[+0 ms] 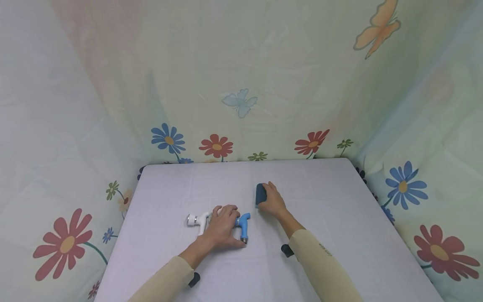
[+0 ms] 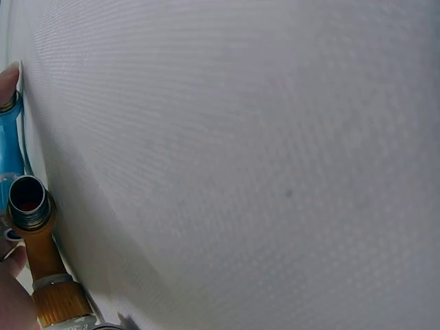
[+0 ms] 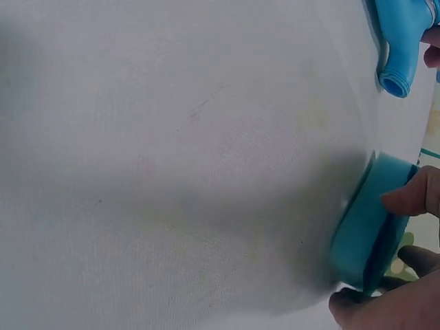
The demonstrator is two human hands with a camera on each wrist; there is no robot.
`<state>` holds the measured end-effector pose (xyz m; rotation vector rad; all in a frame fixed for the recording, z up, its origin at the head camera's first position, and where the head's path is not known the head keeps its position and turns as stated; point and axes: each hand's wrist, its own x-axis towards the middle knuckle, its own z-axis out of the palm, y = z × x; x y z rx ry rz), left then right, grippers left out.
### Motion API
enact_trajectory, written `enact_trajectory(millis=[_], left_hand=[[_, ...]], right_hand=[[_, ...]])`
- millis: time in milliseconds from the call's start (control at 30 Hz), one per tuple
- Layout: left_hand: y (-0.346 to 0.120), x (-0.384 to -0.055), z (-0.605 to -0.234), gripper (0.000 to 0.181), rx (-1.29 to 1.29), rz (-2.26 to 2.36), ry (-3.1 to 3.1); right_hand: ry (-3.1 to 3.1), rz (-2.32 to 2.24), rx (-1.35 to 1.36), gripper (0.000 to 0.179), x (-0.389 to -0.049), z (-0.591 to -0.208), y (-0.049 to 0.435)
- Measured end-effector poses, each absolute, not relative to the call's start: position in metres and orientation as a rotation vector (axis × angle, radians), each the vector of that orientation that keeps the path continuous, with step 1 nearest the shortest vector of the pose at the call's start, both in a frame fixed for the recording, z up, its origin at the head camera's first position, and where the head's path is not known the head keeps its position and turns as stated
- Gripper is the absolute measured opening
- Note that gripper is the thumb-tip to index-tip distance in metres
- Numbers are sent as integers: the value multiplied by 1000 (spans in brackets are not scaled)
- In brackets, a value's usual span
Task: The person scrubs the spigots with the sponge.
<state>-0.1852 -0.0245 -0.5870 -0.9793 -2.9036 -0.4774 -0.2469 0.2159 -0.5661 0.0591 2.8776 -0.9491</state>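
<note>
My left hand (image 1: 222,230) grips the blue tap (image 1: 244,227), its thumb at the threaded end and its fingers over the tap body. Left of this hand lies a white tap (image 1: 200,221) with a silver-banded knob. The left wrist view also shows a brown-orange tap (image 2: 47,265) with an open metal threaded end, beside the fingers; the hand hides most of it in the head view. Farther back, my right hand (image 1: 273,203) pinches a teal sponge-like block (image 1: 260,195), rounded at one end, with a darker layer along one side (image 3: 381,251).
A pale cloth covers the table (image 1: 324,193). Around it hang curtains (image 1: 286,75) printed with flowers and butterflies, close behind the back edge. Small black pieces (image 1: 287,250) sit at both wrists.
</note>
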Motion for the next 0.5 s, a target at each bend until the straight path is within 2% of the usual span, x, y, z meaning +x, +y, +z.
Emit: enact_trajectory(millis=[200,400,500], left_hand=[[-24,-184,-585,94,-954,-454,-2950],[-28,-187,-579,119,-978,-487,-2973],[-34,-195,-576,122,-956,-526,-2948]], right_hand=[[2987,-857,-49,85,-245,-563,210],[3093,-826,-272,71,-241,-559,193],[3109,-840,-394,68,-238,-556,184]])
